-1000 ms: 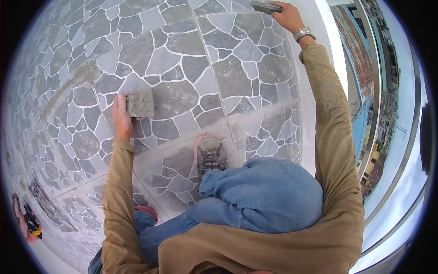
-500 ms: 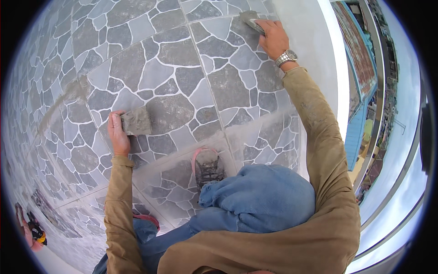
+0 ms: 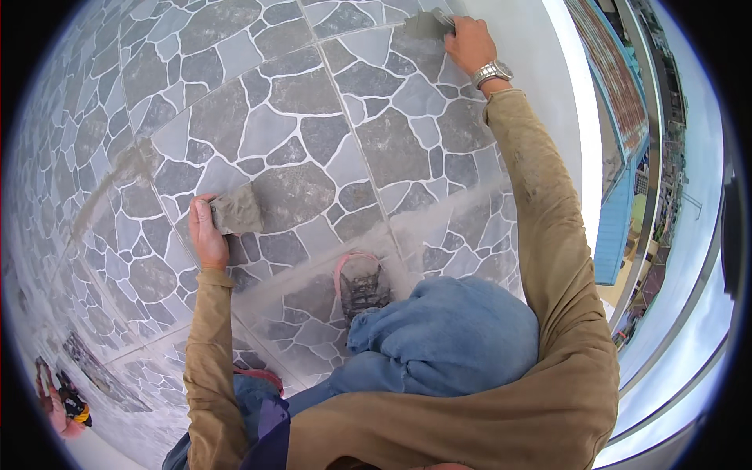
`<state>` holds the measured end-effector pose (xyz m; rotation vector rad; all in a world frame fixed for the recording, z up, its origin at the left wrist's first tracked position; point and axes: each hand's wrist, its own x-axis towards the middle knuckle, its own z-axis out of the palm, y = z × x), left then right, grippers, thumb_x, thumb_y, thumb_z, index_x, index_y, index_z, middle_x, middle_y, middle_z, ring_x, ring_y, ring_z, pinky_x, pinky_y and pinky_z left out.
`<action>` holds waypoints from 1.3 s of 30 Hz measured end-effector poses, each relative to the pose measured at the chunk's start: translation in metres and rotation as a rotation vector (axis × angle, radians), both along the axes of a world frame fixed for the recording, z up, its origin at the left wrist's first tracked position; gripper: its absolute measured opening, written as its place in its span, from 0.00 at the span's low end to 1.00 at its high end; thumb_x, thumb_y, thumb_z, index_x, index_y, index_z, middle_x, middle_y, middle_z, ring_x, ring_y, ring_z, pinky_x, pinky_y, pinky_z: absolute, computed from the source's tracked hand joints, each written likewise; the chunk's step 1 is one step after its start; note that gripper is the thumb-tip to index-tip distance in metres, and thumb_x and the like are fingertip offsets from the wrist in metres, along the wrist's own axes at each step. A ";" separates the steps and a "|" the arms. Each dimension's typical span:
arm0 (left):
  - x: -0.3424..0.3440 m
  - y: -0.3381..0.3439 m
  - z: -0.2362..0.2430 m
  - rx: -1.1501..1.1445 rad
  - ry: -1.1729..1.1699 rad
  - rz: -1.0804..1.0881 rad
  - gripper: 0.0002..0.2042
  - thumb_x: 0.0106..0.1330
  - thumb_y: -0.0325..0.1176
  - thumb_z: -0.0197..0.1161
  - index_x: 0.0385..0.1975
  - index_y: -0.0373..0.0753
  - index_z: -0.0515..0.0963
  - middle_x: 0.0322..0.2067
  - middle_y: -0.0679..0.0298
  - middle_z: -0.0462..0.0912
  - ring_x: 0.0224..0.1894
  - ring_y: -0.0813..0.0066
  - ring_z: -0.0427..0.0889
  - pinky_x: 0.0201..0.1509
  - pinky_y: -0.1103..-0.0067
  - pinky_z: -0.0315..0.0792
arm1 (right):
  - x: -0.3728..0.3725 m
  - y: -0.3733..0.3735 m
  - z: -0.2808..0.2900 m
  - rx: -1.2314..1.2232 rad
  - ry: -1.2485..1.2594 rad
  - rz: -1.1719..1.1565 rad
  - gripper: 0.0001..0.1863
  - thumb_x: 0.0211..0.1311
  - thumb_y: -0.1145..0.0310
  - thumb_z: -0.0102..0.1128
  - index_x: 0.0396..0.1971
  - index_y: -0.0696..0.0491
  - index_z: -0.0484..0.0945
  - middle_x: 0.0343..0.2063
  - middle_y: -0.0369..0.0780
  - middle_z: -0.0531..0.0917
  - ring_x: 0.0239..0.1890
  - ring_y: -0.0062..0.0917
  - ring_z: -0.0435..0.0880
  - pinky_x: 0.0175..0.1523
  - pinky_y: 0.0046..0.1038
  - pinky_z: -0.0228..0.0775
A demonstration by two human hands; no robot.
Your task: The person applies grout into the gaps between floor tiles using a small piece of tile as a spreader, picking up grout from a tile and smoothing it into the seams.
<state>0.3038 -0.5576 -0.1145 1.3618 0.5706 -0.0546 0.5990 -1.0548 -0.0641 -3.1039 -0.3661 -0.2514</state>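
Since a moment ago our right hand point(image 3: 468, 43) has slid its grout float point(image 3: 427, 23) left along the far edge of the tiled floor point(image 3: 313, 133). It stays clamped on the handle. Our left hand point(image 3: 205, 233) pinches a grey, grout-caked pad point(image 3: 237, 210), which looks soft, damp and light, best gripped by its near edge.

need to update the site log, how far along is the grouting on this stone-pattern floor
Tiles are all laid, and joints near the shoe look filled, with a pale haze left on top. In hand: the right hand works a scraper along a far joint; the left hand holds a grey pad of grout. Left: the smear at left and the haze need wiping.
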 end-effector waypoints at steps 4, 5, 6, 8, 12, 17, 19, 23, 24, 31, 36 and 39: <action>0.014 -0.013 -0.009 -0.040 -0.011 -0.070 0.18 0.81 0.48 0.46 0.45 0.39 0.74 0.31 0.66 0.75 0.24 0.80 0.77 0.20 0.81 0.72 | 0.042 -0.031 -0.027 -0.042 -0.001 -0.076 0.13 0.55 0.66 0.59 0.37 0.57 0.85 0.35 0.50 0.86 0.42 0.46 0.84 0.53 0.44 0.74; 0.008 -0.009 -0.006 0.038 -0.009 -0.042 0.18 0.81 0.47 0.46 0.44 0.39 0.75 0.31 0.66 0.75 0.24 0.80 0.77 0.21 0.82 0.72 | 0.040 -0.001 -0.026 -0.049 0.059 -0.047 0.14 0.56 0.64 0.59 0.36 0.57 0.84 0.35 0.51 0.86 0.42 0.48 0.83 0.51 0.45 0.75; 0.005 -0.004 -0.003 0.105 -0.016 -0.016 0.18 0.81 0.47 0.45 0.44 0.39 0.75 0.31 0.67 0.74 0.25 0.81 0.77 0.21 0.82 0.73 | 0.033 0.036 -0.017 -0.068 0.109 -0.020 0.15 0.57 0.61 0.58 0.36 0.56 0.83 0.35 0.51 0.85 0.41 0.50 0.82 0.49 0.47 0.76; 0.002 -0.001 -0.004 0.059 -0.023 -0.013 0.18 0.81 0.47 0.46 0.44 0.39 0.75 0.31 0.67 0.74 0.25 0.81 0.77 0.21 0.82 0.73 | 0.008 0.075 -0.011 0.007 0.057 0.180 0.16 0.55 0.62 0.58 0.36 0.58 0.83 0.36 0.51 0.87 0.41 0.49 0.85 0.48 0.47 0.78; -0.002 0.007 -0.017 0.071 -0.038 0.006 0.18 0.81 0.47 0.45 0.43 0.39 0.75 0.31 0.68 0.74 0.25 0.82 0.76 0.22 0.82 0.73 | 0.007 0.069 0.013 0.250 0.247 0.081 0.17 0.55 0.61 0.58 0.37 0.59 0.83 0.36 0.54 0.86 0.41 0.52 0.85 0.48 0.48 0.78; 0.004 0.002 -0.013 0.043 -0.030 -0.010 0.18 0.81 0.47 0.44 0.44 0.38 0.75 0.32 0.67 0.76 0.25 0.81 0.77 0.23 0.81 0.73 | 0.025 -0.017 0.021 0.218 0.044 -0.291 0.19 0.56 0.59 0.57 0.39 0.58 0.83 0.37 0.55 0.86 0.45 0.51 0.85 0.49 0.48 0.77; 0.002 0.004 -0.013 0.084 -0.050 -0.024 0.18 0.81 0.47 0.44 0.46 0.38 0.74 0.32 0.66 0.78 0.26 0.80 0.79 0.23 0.81 0.73 | 0.033 -0.026 0.015 0.143 0.074 -0.284 0.18 0.56 0.61 0.58 0.40 0.59 0.84 0.37 0.53 0.87 0.42 0.50 0.86 0.49 0.48 0.78; 0.002 0.000 -0.001 0.055 -0.018 -0.030 0.17 0.82 0.46 0.44 0.43 0.39 0.75 0.31 0.68 0.73 0.25 0.82 0.75 0.23 0.82 0.72 | 0.059 -0.034 -0.008 0.060 0.063 -0.272 0.20 0.57 0.58 0.57 0.39 0.60 0.83 0.38 0.56 0.86 0.45 0.53 0.85 0.52 0.47 0.76; 0.002 0.000 -0.001 0.065 -0.012 -0.018 0.17 0.82 0.45 0.44 0.43 0.39 0.75 0.31 0.68 0.73 0.25 0.82 0.75 0.23 0.82 0.72 | 0.065 -0.036 -0.015 0.004 0.090 -0.257 0.20 0.57 0.58 0.58 0.39 0.60 0.83 0.38 0.56 0.86 0.43 0.52 0.86 0.52 0.47 0.76; 0.007 -0.011 -0.002 0.129 -0.072 -0.050 0.17 0.82 0.45 0.43 0.43 0.39 0.74 0.32 0.68 0.73 0.29 0.83 0.75 0.27 0.82 0.73 | 0.044 0.049 -0.044 -0.144 0.034 -0.136 0.18 0.56 0.60 0.61 0.39 0.58 0.84 0.36 0.55 0.86 0.41 0.48 0.86 0.52 0.46 0.76; 0.002 0.005 -0.018 0.114 -0.065 -0.044 0.17 0.82 0.45 0.42 0.42 0.39 0.74 0.33 0.66 0.75 0.30 0.80 0.76 0.27 0.81 0.74 | 0.017 0.114 -0.007 0.014 -0.001 -0.063 0.16 0.56 0.68 0.59 0.41 0.62 0.84 0.41 0.54 0.84 0.46 0.45 0.82 0.46 0.43 0.77; 0.004 -0.001 -0.003 0.030 -0.047 -0.063 0.17 0.82 0.46 0.42 0.44 0.38 0.72 0.33 0.64 0.76 0.27 0.76 0.78 0.22 0.78 0.74 | 0.017 0.095 0.004 0.115 -0.098 -0.131 0.17 0.59 0.68 0.57 0.42 0.63 0.83 0.42 0.54 0.82 0.46 0.43 0.81 0.44 0.40 0.75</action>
